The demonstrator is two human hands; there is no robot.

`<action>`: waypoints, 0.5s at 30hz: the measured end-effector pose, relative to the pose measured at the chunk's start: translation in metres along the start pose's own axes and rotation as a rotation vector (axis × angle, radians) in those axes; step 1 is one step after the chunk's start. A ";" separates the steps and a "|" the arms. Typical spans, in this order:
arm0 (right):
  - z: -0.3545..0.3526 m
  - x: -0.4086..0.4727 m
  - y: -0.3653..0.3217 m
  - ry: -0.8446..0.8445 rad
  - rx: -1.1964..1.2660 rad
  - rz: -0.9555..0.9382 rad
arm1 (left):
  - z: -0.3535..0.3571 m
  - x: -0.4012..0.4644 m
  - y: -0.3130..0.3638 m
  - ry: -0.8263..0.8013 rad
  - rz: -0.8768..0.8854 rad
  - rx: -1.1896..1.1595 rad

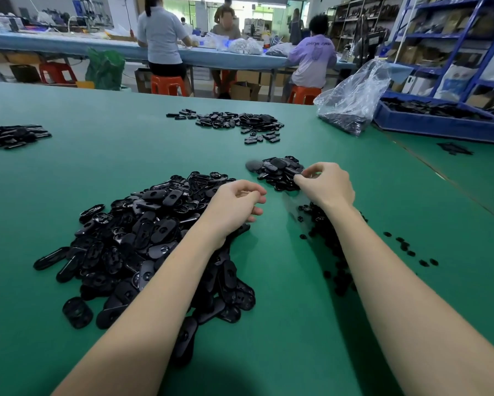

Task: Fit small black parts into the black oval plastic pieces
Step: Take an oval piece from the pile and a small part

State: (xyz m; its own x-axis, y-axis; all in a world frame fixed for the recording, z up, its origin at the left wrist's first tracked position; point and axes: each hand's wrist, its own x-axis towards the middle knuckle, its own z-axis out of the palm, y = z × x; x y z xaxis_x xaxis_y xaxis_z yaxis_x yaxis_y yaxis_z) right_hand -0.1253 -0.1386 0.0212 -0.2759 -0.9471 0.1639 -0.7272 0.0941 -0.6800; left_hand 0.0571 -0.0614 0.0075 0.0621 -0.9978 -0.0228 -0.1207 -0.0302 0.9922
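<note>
The right hand (327, 185) is reaching to the small heap of oval pieces (280, 172) beyond it, and its fingertips (300, 180) are pinching one black oval piece at the near edge of that heap. The left hand (237, 204) is hovering over the big pile of oval pieces (143, 238) with its fingers loosely curled; it seems to be holding nothing, but the inside of the palm is hidden.

The oval pieces are looking like thin, stiff moulded plastic, glossy on one side, with a raised rim and a hole or socket near the middle. I judge them to be very light and a little slippery, so it is better to take one by its long edges between thumb and finger, leaving the socket free. The small black parts (330, 241) are lying under and beside the right forearm, some scattered to the right. They are tiny and roundish, so they probably need a fingertip pinch and can roll or slip away easily.

Everything is lying on the green table (68, 181), which has a matt, slightly soft-looking surface. Farther away there are another pile of black pieces (240, 121), a crumpled clear plastic bag (351, 101) and a blue crate (440, 121).
</note>
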 end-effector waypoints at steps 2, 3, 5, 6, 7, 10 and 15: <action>-0.005 -0.015 0.005 -0.040 0.005 0.005 | -0.003 -0.002 0.002 -0.026 0.056 0.178; -0.008 -0.023 0.008 -0.060 0.012 0.016 | -0.006 -0.003 0.004 -0.030 0.119 0.345; -0.014 -0.035 0.012 -0.088 0.026 0.038 | -0.011 -0.005 0.009 -0.057 0.221 0.718; -0.016 -0.040 0.014 -0.100 0.028 0.042 | -0.012 -0.007 0.012 -0.080 0.223 0.858; -0.017 -0.043 0.015 -0.113 0.024 0.041 | -0.013 -0.009 0.016 -0.102 0.192 0.966; -0.024 -0.049 0.014 -0.170 -0.008 0.027 | -0.012 -0.013 0.023 -0.130 0.072 1.126; -0.038 -0.046 0.014 -0.312 -0.087 0.022 | -0.006 -0.018 0.021 -0.083 0.084 1.126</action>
State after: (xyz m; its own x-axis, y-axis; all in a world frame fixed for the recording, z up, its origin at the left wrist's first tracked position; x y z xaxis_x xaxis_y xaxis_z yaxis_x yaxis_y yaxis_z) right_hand -0.1466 -0.0818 0.0309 -0.0955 -0.9917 -0.0863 -0.7778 0.1285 -0.6152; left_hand 0.0595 -0.0442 0.0296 -0.0489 -0.9987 -0.0113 -0.9474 0.0428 0.3172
